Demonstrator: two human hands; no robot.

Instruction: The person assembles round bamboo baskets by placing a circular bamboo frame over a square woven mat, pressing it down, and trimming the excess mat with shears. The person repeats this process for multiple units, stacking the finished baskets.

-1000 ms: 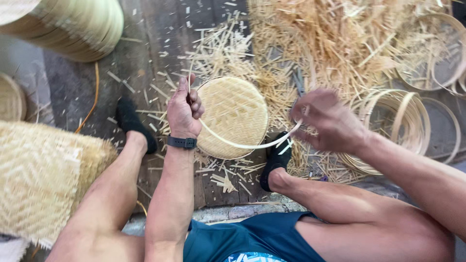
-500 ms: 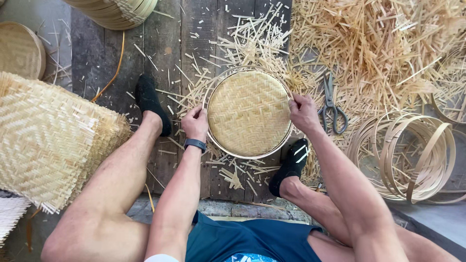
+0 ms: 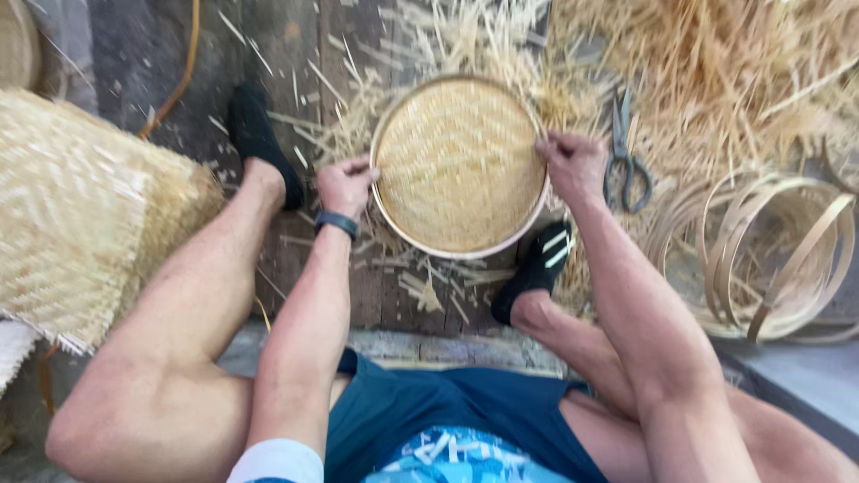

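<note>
Head view: a round woven bamboo tray (image 3: 458,161) is lying flat on the plank floor (image 3: 143,54) between the two feet. Its rim is pinched at the left edge by the fingers of the left hand (image 3: 344,186) and at the right edge by the right hand (image 3: 573,165), both closed on it. The rim appears to be being seated around the weave; a firm, even press around the edge seems called for. Scissors (image 3: 625,161) lie just beside the right hand, bamboo hoops (image 3: 778,259) farther right.

Scissors (image 3: 624,154) right of tray (image 3: 458,165), between feet.
</note>
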